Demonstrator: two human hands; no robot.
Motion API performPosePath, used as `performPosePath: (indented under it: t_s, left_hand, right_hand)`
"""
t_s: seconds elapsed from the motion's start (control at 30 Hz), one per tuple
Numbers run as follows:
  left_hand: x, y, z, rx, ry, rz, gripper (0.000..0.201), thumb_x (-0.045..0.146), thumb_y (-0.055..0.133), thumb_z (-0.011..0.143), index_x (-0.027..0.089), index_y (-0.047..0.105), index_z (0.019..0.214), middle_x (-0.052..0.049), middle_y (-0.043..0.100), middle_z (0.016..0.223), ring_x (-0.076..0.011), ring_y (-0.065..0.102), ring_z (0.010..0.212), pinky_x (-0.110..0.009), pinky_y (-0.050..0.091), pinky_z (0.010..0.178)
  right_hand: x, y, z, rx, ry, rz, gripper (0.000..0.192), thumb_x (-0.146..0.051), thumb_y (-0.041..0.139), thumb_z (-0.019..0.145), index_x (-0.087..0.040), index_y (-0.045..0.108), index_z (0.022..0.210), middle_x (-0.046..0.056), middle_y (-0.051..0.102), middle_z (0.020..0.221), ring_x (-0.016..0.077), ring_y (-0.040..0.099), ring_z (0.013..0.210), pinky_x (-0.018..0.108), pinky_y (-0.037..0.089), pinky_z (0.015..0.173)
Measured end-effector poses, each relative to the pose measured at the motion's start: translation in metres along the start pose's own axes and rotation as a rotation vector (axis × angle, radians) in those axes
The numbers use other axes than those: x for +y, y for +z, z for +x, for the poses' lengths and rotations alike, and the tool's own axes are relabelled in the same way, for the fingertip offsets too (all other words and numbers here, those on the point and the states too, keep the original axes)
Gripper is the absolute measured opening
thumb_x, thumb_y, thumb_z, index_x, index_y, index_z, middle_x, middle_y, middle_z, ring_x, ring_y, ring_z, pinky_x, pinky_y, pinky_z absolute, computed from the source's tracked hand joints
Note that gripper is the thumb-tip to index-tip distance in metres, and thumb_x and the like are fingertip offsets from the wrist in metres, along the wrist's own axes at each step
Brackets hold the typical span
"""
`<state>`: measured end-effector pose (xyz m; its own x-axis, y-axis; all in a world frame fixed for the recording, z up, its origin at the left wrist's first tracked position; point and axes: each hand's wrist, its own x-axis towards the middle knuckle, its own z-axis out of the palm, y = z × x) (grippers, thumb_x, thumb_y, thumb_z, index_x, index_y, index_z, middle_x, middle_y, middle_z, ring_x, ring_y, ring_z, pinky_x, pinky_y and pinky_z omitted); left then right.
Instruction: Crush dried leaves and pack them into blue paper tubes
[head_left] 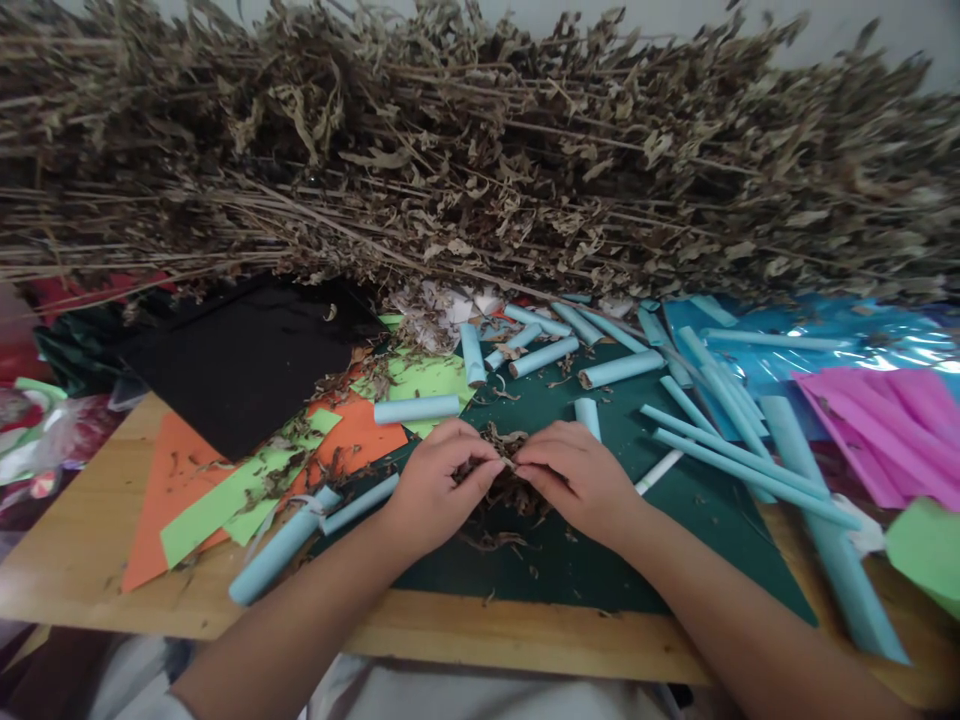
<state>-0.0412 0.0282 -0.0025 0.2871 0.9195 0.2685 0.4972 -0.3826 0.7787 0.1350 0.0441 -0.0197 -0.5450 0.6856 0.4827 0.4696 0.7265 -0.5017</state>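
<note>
My left hand [448, 483] and my right hand [579, 478] meet over the dark green sheet [600, 572], fingertips pinched close together. Between them is a bit of dried leaf [510, 462], gripped from both sides. A small heap of crumbled dried leaves [517, 498] lies under my fingers, partly hidden by them. Just above my left hand rests a pale blue paper roll [417, 409]. Behind my right hand another short blue roll [588, 417] stands out. Several blue rolls [619, 370] packed with brown leaf at their ends lie farther back.
A large bundle of dried leafy stalks [480, 160] spans the back. Black sheet [255, 350], orange paper [154, 530] and lime-green strips [217, 505] lie left. Long blue tubes [750, 465], blue plastic [787, 360] and pink paper [877, 430] are right. The wooden table's edge [525, 640] is nearest me.
</note>
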Motion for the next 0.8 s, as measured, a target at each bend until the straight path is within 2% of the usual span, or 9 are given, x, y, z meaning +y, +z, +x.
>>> performPosePath:
  t_s: [0.23, 0.53, 0.63, 0.8]
  left_hand:
    - [0.0015, 0.0033, -0.0002, -0.058, -0.045, -0.036, 0.011, 0.018, 0.049, 0.074, 0.015, 0.058, 0.068, -0.001, 0.057, 0.065, -0.0105, 0.051, 0.062, -0.021, 0.040, 0.060]
    - [0.0021, 0.0037, -0.0014, -0.143, -0.049, -0.124, 0.011, 0.021, 0.048, 0.073, 0.014, 0.057, 0.070, -0.002, 0.057, 0.066, -0.0110, 0.050, 0.062, -0.022, 0.039, 0.061]
    - [0.0005, 0.0046, -0.0018, -0.161, -0.122, -0.164, 0.012, 0.024, 0.051, 0.071, 0.014, 0.055, 0.066, 0.000, 0.053, 0.061, -0.0105, 0.046, 0.058, -0.021, 0.037, 0.057]
    - [0.0000, 0.0078, -0.0027, -0.231, -0.284, -0.460, 0.019, 0.029, 0.047, 0.074, 0.013, 0.050, 0.064, 0.003, 0.044, 0.056, -0.0073, 0.038, 0.051, -0.019, 0.032, 0.049]
  right_hand:
    - [-0.0058, 0.0018, -0.0015, -0.010, -0.035, 0.022, 0.008, -0.019, 0.046, 0.080, -0.018, 0.053, 0.075, 0.001, 0.058, 0.071, 0.0129, 0.047, 0.068, 0.027, 0.035, 0.063]
    - [-0.0082, 0.0025, -0.0020, 0.074, -0.069, -0.060, 0.004, -0.017, 0.046, 0.078, -0.017, 0.049, 0.075, 0.003, 0.058, 0.073, 0.0144, 0.048, 0.068, 0.028, 0.035, 0.061]
    - [-0.0088, 0.0021, -0.0024, 0.085, -0.090, -0.094, 0.005, -0.016, 0.045, 0.077, -0.017, 0.049, 0.081, 0.004, 0.058, 0.076, 0.0152, 0.049, 0.070, 0.029, 0.035, 0.060]
    - [-0.0088, 0.0028, -0.0028, 0.056, -0.151, -0.091, 0.015, -0.019, 0.048, 0.077, -0.016, 0.049, 0.092, 0.006, 0.059, 0.081, 0.0157, 0.049, 0.072, 0.030, 0.037, 0.062]
